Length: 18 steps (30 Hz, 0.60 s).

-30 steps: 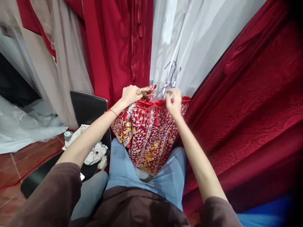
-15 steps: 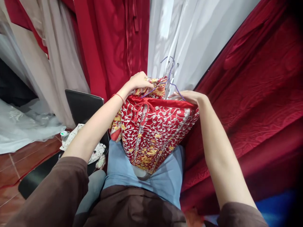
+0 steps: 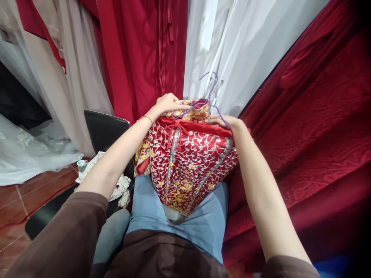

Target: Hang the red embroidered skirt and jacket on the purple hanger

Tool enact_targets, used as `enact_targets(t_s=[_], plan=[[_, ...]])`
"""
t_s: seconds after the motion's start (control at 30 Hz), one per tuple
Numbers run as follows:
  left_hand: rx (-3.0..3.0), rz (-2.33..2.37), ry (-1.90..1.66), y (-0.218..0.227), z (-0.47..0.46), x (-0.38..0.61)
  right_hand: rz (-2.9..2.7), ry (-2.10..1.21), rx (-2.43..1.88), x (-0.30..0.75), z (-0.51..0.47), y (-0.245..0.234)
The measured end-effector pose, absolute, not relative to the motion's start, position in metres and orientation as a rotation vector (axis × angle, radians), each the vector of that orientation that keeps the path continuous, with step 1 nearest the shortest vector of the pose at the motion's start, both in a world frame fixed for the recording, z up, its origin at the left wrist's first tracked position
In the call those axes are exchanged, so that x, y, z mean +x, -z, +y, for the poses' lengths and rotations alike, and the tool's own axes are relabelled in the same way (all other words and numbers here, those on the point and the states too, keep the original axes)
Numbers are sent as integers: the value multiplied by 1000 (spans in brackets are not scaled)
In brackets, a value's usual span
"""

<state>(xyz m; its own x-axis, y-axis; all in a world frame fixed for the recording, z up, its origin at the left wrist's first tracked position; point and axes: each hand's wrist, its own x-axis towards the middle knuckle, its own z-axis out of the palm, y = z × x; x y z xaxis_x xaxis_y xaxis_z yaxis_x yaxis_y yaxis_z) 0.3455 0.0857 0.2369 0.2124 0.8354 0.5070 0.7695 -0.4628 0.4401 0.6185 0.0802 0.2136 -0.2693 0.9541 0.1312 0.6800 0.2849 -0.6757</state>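
White hanging fabric (image 3: 207, 31), 12 o'clock | left grip (image 3: 167, 104): pinching red-gold embroidered cloth (image 3: 200, 113) | right grip (image 3: 230, 121): touching red silver-embroidered garment (image 3: 197, 162), closure unclear

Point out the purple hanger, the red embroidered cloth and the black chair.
Purple hanger (image 3: 209, 101), head view: junction below the hook.
Red embroidered cloth (image 3: 189, 164), head view: patterned front.
Black chair (image 3: 106, 130), head view: backrest.

room lies over the garment (image 3: 199, 154) between the forearms (image 3: 116, 166); red drapery (image 3: 313, 154) blocks the right.
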Motion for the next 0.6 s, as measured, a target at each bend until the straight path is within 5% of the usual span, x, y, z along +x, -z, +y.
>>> enact_targets(t_s=[0.27, 0.4, 0.6], plan=[[2895, 1851, -968, -233, 91, 334, -1554, -1026, -1530, 607, 92, -213], [2907, 2049, -1060, -235, 91, 336, -1498, -788, -1390, 603, 100, -204], [2139, 2441, -821, -238, 124, 347, -1554, -443, -1329, 598, 105, -195]])
